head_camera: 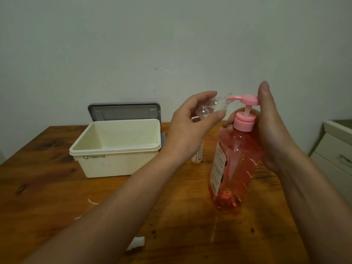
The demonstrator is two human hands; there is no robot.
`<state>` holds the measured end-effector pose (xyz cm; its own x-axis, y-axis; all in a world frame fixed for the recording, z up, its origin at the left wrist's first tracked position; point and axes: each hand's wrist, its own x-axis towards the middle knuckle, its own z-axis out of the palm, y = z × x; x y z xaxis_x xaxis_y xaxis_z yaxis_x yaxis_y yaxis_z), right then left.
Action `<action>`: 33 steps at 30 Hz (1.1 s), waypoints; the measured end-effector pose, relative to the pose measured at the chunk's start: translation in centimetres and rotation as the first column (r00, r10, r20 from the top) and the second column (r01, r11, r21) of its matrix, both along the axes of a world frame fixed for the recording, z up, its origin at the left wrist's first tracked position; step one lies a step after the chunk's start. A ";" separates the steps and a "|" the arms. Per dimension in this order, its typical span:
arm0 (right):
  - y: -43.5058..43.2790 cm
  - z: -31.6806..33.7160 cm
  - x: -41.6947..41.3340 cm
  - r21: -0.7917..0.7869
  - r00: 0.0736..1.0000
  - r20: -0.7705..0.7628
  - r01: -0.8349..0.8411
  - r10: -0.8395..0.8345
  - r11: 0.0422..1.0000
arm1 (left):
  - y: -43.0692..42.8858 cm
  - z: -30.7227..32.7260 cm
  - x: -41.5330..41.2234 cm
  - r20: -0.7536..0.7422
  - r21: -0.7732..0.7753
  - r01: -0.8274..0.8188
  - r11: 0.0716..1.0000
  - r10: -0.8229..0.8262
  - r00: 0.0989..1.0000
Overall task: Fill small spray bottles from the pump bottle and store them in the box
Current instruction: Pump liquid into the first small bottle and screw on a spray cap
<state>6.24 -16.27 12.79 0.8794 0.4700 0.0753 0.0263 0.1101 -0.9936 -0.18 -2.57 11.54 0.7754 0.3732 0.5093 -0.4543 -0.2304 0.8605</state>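
left hand (192,121) pinches a small clear spray bottle (208,109) btwn thumb and fingers, held tilted w/ its open mouth right at the pump nozzle tip. right hand (266,130) wraps round the neck of the pump bottle (235,166), fingers curled behind the pink collar, thumb up against the back of the pump head (247,99). pump head sits raised on its stem.

table (47,187) is dark wood, takes up the lower frame; far edge runs along a plain pale wall (171,44). cream box (114,147) stands open left of the hands, inside looks bare, near the far edge. grey lid (123,111) leans upright behind it against the wall. pump bottle stands on the table right of centre, pink liquid nearly to the shoulder, white label on its left side. a 2nd small bottle (198,153) stands upright btwn box and pump bottle, mostly hidden behind the left wrist; can't tell if it's filled.

open tabletop in front of the box and toward the near edge. a few white scraps (137,242) lie there, near the left forearm. pale drawer unit (335,149) at far right, apart from the table.
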 end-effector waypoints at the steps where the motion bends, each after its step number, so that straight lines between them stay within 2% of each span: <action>1: 0.0 0.0 0.0 -0.002 1.000 -0.001 0.001 -0.001 1.000 | -0.1 0.2 0.0 0.002 -0.024 0.013 1.000 -0.013 1.000; 7: 0.3 0.1 0.2 -0.021 1.000 0.008 0.007 -0.007 1.000 | -0.6 0.6 0.1 -0.022 -0.190 0.085 0.978 -0.091 0.996; 22: 1.1 0.2 0.3 0.007 0.995 0.035 0.092 -0.092 0.996 | -0.7 -0.7 -0.6 -0.056 -0.237 0.071 0.969 -0.087 0.995; 27: 1.0 0.3 0.0 -0.059 0.991 0.047 0.126 -0.123 0.990 | -0.9 -0.4 -0.6 -0.031 -0.243 0.087 0.966 -0.097 0.995; 33: 1.2 0.4 -0.1 -0.012 0.993 0.062 0.105 -0.104 0.994 | -0.9 -0.6 -0.6 -0.045 -0.231 0.086 0.969 -0.099 0.994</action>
